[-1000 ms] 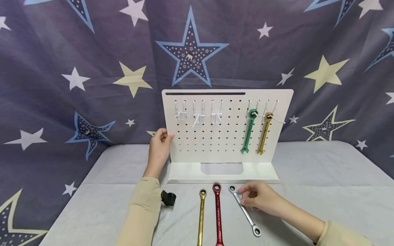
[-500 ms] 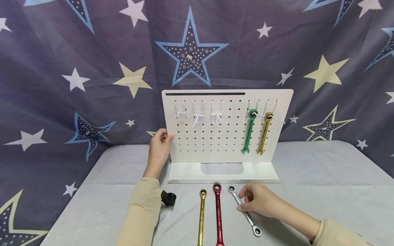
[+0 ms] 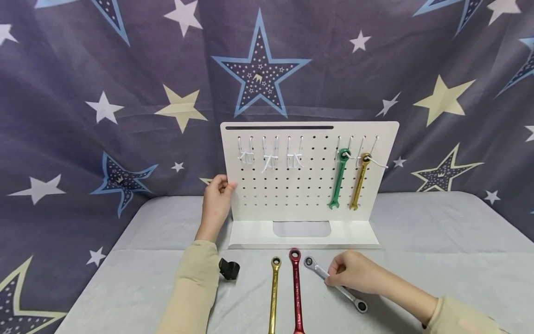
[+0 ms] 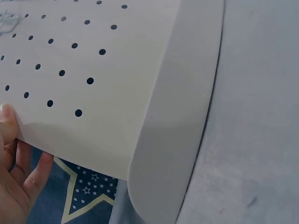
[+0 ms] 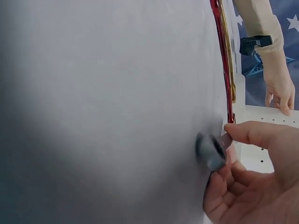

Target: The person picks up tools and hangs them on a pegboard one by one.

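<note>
Pinching the silver wrench with our right hand, left hand gripping the pegboard; two hang, three remain.

Silver wrench: ring ends, shiny, lying slantwise on the table, upper ring end near the red wrench's head, lower end toward the right. Pegboard: white, perforated, upright on its base.
</note>
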Action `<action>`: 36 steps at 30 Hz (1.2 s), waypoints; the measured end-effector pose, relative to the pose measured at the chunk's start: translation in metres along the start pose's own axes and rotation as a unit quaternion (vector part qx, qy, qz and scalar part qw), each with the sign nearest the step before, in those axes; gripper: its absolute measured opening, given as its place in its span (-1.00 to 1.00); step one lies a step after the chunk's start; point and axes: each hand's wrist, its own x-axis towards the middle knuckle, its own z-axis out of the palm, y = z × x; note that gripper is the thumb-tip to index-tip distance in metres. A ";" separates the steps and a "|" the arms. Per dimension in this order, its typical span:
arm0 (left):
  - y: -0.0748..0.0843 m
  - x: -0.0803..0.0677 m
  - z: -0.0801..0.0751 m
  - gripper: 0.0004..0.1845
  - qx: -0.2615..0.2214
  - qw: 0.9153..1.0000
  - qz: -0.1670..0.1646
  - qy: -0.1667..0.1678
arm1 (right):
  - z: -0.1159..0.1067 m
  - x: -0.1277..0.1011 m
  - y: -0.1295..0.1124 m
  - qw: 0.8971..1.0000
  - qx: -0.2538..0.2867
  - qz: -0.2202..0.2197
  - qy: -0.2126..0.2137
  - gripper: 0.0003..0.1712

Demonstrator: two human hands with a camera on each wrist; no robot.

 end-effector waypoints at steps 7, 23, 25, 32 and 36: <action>-0.001 0.001 -0.002 -0.79 -0.027 1.000 0.000 0.005 | -0.008 0.001 0.004 0.996 0.068 0.021 -0.045 -0.83; -0.003 0.002 -0.004 -0.81 -0.074 0.997 -0.010 0.016 | -0.021 -0.001 0.003 0.980 0.155 -0.019 -0.120 -0.84; -0.002 0.001 -0.004 -0.80 -0.071 0.997 -0.011 0.015 | -0.024 -0.001 -0.001 0.979 0.159 -0.030 -0.126 -0.86; 0.000 0.003 -0.002 -0.83 -0.081 0.996 -0.005 0.023 | -0.035 0.008 -0.022 0.979 0.144 -0.068 -0.123 -0.87; 0.000 0.002 0.001 -0.83 -0.087 0.996 -0.011 0.018 | -0.036 0.014 -0.031 0.980 0.141 -0.075 -0.121 -0.84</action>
